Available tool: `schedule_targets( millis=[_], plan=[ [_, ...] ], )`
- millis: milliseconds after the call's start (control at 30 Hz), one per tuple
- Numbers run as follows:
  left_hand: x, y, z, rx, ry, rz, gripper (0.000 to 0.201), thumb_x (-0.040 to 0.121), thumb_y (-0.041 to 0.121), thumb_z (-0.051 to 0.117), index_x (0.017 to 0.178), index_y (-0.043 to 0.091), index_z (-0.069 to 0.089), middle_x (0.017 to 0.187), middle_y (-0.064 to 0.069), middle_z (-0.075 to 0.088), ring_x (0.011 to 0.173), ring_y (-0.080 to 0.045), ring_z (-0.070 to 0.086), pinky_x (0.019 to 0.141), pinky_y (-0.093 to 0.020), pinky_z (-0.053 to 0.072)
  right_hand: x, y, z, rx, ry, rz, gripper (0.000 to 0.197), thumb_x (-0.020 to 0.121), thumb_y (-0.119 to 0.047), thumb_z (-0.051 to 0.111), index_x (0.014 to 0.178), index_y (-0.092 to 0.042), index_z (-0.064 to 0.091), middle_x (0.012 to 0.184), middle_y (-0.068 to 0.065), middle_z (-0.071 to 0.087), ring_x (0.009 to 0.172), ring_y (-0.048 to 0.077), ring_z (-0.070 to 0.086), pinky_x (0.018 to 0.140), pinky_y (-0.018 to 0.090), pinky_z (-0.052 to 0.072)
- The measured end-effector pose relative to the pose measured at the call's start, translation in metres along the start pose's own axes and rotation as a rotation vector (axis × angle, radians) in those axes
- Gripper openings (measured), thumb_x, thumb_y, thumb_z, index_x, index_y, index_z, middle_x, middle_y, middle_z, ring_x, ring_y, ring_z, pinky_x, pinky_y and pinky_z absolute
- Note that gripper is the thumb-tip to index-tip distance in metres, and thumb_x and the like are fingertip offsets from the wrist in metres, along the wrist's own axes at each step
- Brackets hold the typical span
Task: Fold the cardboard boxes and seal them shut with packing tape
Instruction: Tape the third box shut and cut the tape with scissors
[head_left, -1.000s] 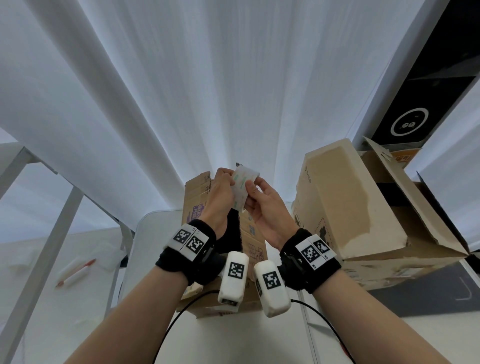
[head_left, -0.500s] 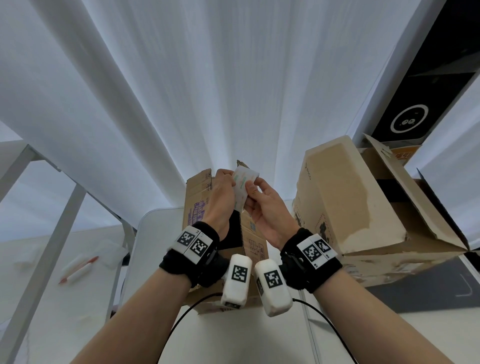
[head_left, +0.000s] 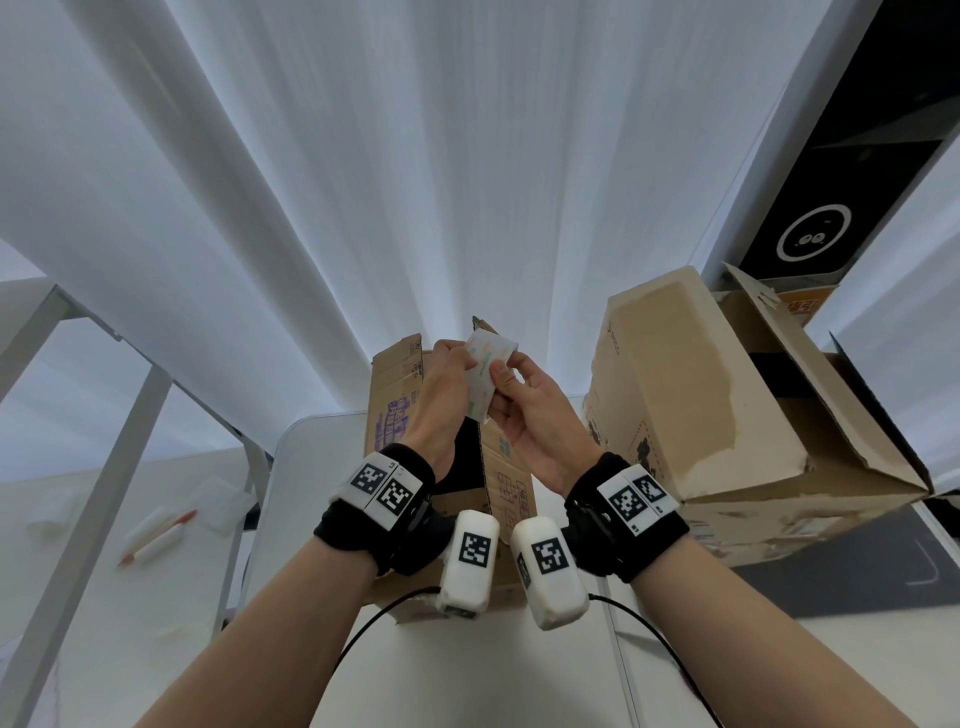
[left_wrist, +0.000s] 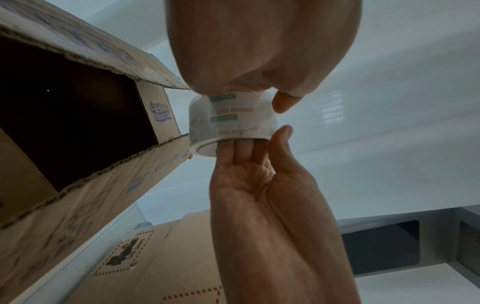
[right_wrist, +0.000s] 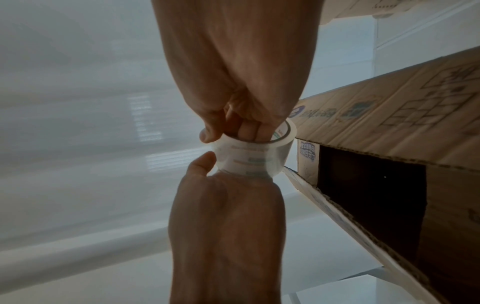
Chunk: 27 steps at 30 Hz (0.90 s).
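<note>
Setting: we stand at a white table with a white curtain hanging behind it, and our view tilts upward past both hands.

Wrists: each of our wrists wears a black band with square printed markers and a white camera pod hanging under it, a black cable trailing back toward us.

Left hand: raised in front of us, it grasps the tape roll; in the right wrist view its fingers are pushed into the core and its thumb lies on the outer face.

Right hand: just beside the left one, it holds the same roll from the other side, with fingers going into the core in the left wrist view and the thumb resting on the tape surface.

Tape roll: clear packing tape with green and orange print (the wording is too small for us to read), held between both hands in the air, above the table.

Printed box: right behind and below our hands stands a tall, narrow cardboard box with purple and blue print; its side toward the hands is open and dark inside.

Large box: to the right of the right hand sits a bigger brown box, its paper skin torn in patches, with loose flaps standing open on its far side.

Left of the left hand: well apart, on another white surface, lies a pen-like thing with a reddish tip.

Far right: beyond the large box a tall black panel carries a white ring mark.
</note>
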<state>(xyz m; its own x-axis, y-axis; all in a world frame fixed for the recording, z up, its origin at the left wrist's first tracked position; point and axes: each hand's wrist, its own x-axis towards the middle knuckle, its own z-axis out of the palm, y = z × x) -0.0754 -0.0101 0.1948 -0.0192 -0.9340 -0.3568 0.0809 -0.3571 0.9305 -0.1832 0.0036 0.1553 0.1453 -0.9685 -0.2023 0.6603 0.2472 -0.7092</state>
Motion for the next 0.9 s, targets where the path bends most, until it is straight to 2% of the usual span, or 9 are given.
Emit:
schedule_targets(
  millis=[167, 267, 367, 433, 500, 567, 600, 700, 900],
  plan=[
    [0.001, -0.003, 0.0, 0.015, 0.026, 0.016, 0.015, 0.083, 0.026, 0.043, 0.093, 0.018, 0.051, 0.101, -0.017, 0.058, 0.082, -0.028, 0.053, 0.065, -0.039, 0.042, -0.001, 0.003, -0.002, -0.031, 0.015, 0.012, 0.042, 0.098, -0.016, 0.055, 0.138, -0.003, 0.049, 0.121, 0.016, 0.063, 0.1, 0.022, 0.061, 0.099, 0.032, 0.046],
    [0.003, -0.007, -0.001, 0.015, 0.025, 0.019, 0.012, 0.086, 0.022, 0.043, 0.093, 0.017, 0.052, 0.102, -0.018, 0.059, 0.083, -0.028, 0.053, 0.064, -0.038, 0.042, -0.002, 0.004, -0.003, -0.026, 0.021, 0.014, 0.048, 0.094, -0.019, 0.059, 0.137, -0.002, 0.049, 0.123, 0.017, 0.063, 0.103, 0.023, 0.06, 0.101, 0.034, 0.044],
    [0.005, -0.009, -0.003, -0.001, 0.004, 0.011, 0.015, 0.091, 0.013, 0.039, 0.099, 0.015, 0.052, 0.096, -0.016, 0.059, 0.08, -0.027, 0.053, 0.059, -0.033, 0.043, -0.004, 0.004, -0.004, -0.025, 0.013, 0.014, 0.051, 0.088, -0.021, 0.063, 0.134, -0.004, 0.052, 0.122, 0.017, 0.062, 0.104, 0.024, 0.059, 0.104, 0.035, 0.042],
    [0.006, -0.011, -0.005, -0.018, -0.015, 0.0, 0.018, 0.089, 0.01, 0.04, 0.098, 0.015, 0.054, 0.094, -0.014, 0.059, 0.079, -0.027, 0.053, 0.06, -0.033, 0.043, -0.004, 0.002, -0.004, -0.033, 0.011, 0.016, 0.047, 0.09, -0.02, 0.062, 0.134, -0.005, 0.053, 0.122, 0.016, 0.063, 0.101, 0.023, 0.06, 0.106, 0.037, 0.042],
    [0.005, -0.011, -0.006, -0.053, -0.042, -0.027, 0.019, 0.09, 0.018, 0.042, 0.097, 0.013, 0.06, 0.089, -0.012, 0.059, 0.076, -0.025, 0.053, 0.061, -0.034, 0.043, -0.003, 0.002, -0.005, -0.044, 0.022, 0.022, 0.04, 0.095, -0.017, 0.058, 0.133, -0.006, 0.053, 0.121, 0.017, 0.062, 0.102, 0.024, 0.059, 0.104, 0.036, 0.043],
    [0.006, -0.012, -0.003, -0.039, -0.039, -0.042, 0.03, 0.092, 0.028, 0.044, 0.106, 0.006, 0.059, 0.088, -0.013, 0.058, 0.072, -0.022, 0.053, 0.057, -0.031, 0.043, -0.002, 0.001, -0.004, -0.063, 0.027, 0.027, 0.034, 0.098, -0.016, 0.056, 0.13, -0.008, 0.054, 0.12, 0.018, 0.06, 0.104, 0.026, 0.053, 0.096, 0.033, 0.044],
    [0.008, -0.012, -0.002, -0.031, -0.019, -0.032, 0.03, 0.093, 0.028, 0.045, 0.108, 0.005, 0.056, 0.09, -0.013, 0.057, 0.072, -0.022, 0.053, 0.055, -0.031, 0.043, -0.002, 0.001, -0.004, -0.071, 0.026, 0.029, 0.03, 0.098, -0.016, 0.057, 0.127, -0.01, 0.056, 0.119, 0.018, 0.059, 0.104, 0.027, 0.05, 0.093, 0.032, 0.043],
    [0.009, -0.012, 0.0, -0.042, 0.023, 0.004, 0.015, 0.093, 0.021, 0.045, 0.101, 0.011, 0.052, 0.091, -0.014, 0.055, 0.076, -0.025, 0.052, 0.056, -0.032, 0.042, -0.002, 0.002, -0.003, -0.091, 0.02, 0.028, 0.021, 0.097, -0.017, 0.058, 0.118, -0.015, 0.06, 0.118, 0.018, 0.058, 0.103, 0.027, 0.047, 0.091, 0.031, 0.043],
    [0.006, -0.014, -0.002, -0.075, -0.017, 0.028, 0.009, 0.086, 0.022, 0.047, 0.092, 0.016, 0.051, 0.096, -0.015, 0.056, 0.083, -0.029, 0.053, 0.06, -0.035, 0.043, -0.004, 0.004, -0.002, -0.079, 0.013, 0.013, 0.029, 0.095, -0.017, 0.06, 0.123, -0.013, 0.059, 0.115, 0.015, 0.062, 0.095, 0.02, 0.057, 0.093, 0.031, 0.043]
  ],
)
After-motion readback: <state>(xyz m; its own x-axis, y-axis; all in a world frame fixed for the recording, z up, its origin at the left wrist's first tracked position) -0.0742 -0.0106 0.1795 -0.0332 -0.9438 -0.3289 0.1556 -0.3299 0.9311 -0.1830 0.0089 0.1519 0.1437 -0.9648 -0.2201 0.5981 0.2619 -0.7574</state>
